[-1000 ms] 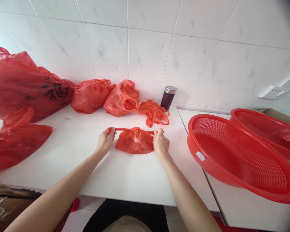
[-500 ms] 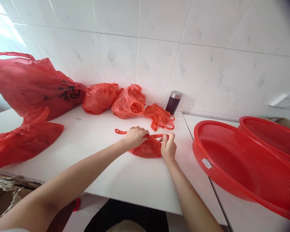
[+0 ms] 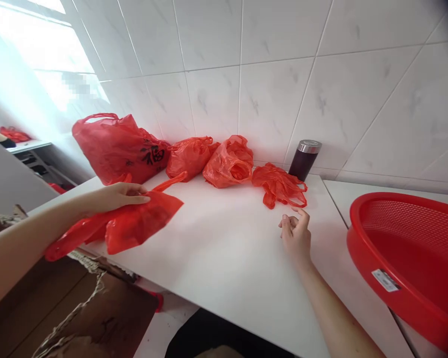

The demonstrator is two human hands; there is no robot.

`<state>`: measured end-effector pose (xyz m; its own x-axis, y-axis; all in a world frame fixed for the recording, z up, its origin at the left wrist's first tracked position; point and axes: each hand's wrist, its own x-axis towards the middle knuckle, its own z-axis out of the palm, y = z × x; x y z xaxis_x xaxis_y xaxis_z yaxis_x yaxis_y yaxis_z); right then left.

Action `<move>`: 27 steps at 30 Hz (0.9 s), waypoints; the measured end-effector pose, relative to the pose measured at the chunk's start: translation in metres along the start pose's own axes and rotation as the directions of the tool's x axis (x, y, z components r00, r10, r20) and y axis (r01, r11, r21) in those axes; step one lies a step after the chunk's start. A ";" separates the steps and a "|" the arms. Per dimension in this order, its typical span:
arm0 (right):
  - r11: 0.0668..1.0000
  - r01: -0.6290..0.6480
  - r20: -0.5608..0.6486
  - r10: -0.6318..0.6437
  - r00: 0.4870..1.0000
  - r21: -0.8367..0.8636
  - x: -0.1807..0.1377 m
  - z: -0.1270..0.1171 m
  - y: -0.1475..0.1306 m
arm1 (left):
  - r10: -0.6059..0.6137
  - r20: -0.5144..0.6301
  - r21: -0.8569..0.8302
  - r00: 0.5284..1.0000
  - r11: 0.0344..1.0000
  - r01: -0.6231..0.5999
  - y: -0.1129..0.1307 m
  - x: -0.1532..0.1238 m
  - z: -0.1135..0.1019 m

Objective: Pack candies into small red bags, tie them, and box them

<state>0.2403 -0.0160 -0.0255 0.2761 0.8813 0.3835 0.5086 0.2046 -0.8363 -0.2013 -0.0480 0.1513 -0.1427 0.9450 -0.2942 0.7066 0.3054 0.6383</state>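
Note:
My left hand (image 3: pixel 119 196) lies over the top edge of a red plastic bag (image 3: pixel 142 223) at the left end of the white table (image 3: pixel 227 258) and grips it, thumb hidden beneath. A twisted handle of that bag sticks up toward the wall. More red plastic hangs below it over the table edge. My right hand (image 3: pixel 294 233) hovers over bare table to the right, fingers loosely curled and apart, holding nothing. A crumpled red bag (image 3: pixel 280 186) lies just beyond it.
Along the tiled wall stand a large red bag with black print (image 3: pixel 115 144), two smaller stuffed red bags (image 3: pixel 229 161) and a dark thermos with a metal cap (image 3: pixel 304 159). A red perforated basket (image 3: pixel 406 258) sits at right. An open cardboard box (image 3: pixel 78 308) stands below the table's left edge.
My left hand carried the small red bag from the table's middle to the left end. My right hand let go of its handle and now hangs free. The view swung left.

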 end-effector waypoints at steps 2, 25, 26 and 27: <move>1.000 0.003 -0.006 -0.003 1.000 -0.006 0.000 0.001 0.002 | -0.058 -0.065 0.139 0.996 0.988 0.067 -0.024 0.007 -0.014; 0.892 0.385 0.500 -0.226 0.836 -0.239 -0.063 -0.140 -0.064 | 0.298 0.621 0.283 0.725 0.778 -0.561 0.111 0.012 0.154; 0.873 0.360 0.355 -0.239 0.904 -0.329 -0.067 -0.173 -0.063 | 0.294 0.640 0.264 0.709 0.783 -0.563 0.117 0.016 0.162; 0.851 0.298 0.156 -0.255 0.954 -0.432 -0.068 -0.207 -0.059 | 0.292 0.659 0.241 0.693 0.791 -0.562 0.122 0.019 0.169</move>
<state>0.3605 -0.1761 0.0789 0.0065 0.8550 0.5186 0.8674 0.2533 -0.4284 -0.0004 -0.0125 0.1032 0.5643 0.6669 -0.4867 0.8061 -0.3175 0.4994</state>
